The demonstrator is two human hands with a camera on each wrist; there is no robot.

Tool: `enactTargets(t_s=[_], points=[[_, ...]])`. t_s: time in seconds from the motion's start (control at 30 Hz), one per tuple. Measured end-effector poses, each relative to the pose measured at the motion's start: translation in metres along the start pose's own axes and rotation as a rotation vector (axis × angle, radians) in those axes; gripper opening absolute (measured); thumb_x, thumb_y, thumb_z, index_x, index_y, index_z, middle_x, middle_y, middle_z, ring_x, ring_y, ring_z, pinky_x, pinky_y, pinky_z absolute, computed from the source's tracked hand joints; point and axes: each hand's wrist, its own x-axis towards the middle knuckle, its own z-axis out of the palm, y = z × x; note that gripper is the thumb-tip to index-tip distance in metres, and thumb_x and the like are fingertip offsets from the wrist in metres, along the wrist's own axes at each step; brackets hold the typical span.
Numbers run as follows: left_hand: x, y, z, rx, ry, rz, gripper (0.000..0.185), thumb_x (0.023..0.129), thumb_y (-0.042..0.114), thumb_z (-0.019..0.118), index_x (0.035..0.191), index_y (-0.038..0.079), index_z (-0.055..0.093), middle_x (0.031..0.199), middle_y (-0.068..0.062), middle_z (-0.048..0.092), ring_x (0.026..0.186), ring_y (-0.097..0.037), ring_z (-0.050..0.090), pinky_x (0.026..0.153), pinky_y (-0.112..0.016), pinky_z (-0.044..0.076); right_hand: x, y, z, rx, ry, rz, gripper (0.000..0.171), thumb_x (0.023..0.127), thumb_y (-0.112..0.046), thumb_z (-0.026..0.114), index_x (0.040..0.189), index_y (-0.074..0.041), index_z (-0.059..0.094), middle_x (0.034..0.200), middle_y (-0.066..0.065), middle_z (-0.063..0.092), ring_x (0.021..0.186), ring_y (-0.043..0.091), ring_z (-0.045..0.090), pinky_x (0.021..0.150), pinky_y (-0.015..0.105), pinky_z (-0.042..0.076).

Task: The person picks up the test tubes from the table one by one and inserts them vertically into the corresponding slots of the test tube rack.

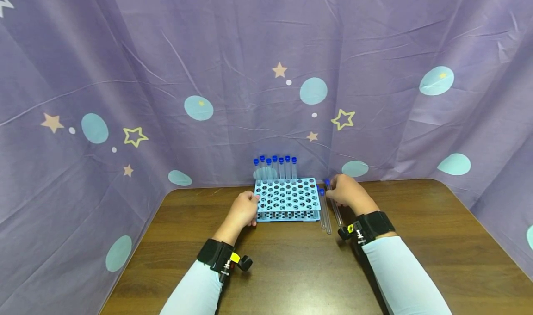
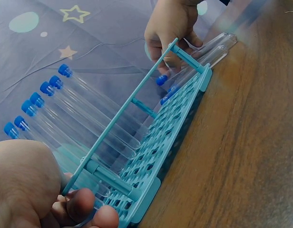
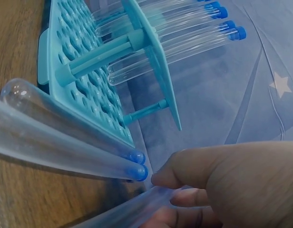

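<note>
Brown table (image 1: 291,268) carries a blue tube rack (image 1: 287,199). Rack's back row holds seven blue-capped tubes (image 1: 275,167); all other holes open. Left hand (image 1: 243,209) rests against rack's left end, fingers loosely curled on the frame. Right of rack, right hand (image 1: 347,192) pinches one loose tube (image 1: 335,208); two more loose tubes (image 1: 324,213) lie beside. Judged: loading early.

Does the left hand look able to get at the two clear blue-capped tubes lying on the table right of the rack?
Probably not directly: the left hand holds the light-blue plastic rack, which stands between it and the two loose tubes; the right hand is beside them.
</note>
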Motion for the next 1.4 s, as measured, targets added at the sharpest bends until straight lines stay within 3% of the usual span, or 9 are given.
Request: enactTargets(t_s=[0.37,0.77,1.03,1.4], points=[[0.001,0.000,0.000,-0.003,-0.002,0.002,0.032,0.122,0.028,0.050,0.104,0.005,0.063,0.066,-0.007,0.059,0.048,-0.021,0.062,0.043,-0.027,0.049,-0.007,-0.010,-0.011,0.022,0.011,0.018,0.053,0.102,-0.017,0.072,0.146,0.010,0.059,0.074,0.009,0.075,0.063,0.022,0.072,0.057,0.033,0.060],[0.001,0.000,0.001,0.001,0.012,0.000,0.032,0.122,0.027,0.050,0.102,0.005,0.063,0.065,-0.007,0.059,0.047,-0.020,0.061,0.042,-0.027,0.049,-0.005,-0.014,-0.017,0.054,0.046,0.024,0.047,0.104,-0.018,0.072,0.143,0.003,0.057,0.082,0.013,0.080,0.070,0.027,0.078,0.060,0.033,0.060],[0.002,-0.001,0.001,-0.003,0.012,-0.001,0.032,0.122,0.028,0.051,0.102,0.005,0.062,0.063,-0.006,0.058,0.046,-0.020,0.061,0.042,-0.027,0.048,-0.005,-0.013,-0.020,0.038,0.080,0.010,0.044,0.103,-0.019,0.072,0.139,-0.002,0.054,0.077,0.010,0.079,0.062,0.021,0.073,0.059,0.033,0.056],[0.002,-0.001,0.001,-0.001,0.010,-0.003,0.032,0.122,0.028,0.050,0.102,0.006,0.062,0.065,-0.007,0.059,0.047,-0.021,0.062,0.043,-0.027,0.048,-0.007,-0.014,-0.023,0.036,0.115,-0.014,0.044,0.104,-0.025,0.073,0.139,-0.004,0.054,0.077,0.008,0.077,0.064,0.021,0.073,0.061,0.034,0.057]])
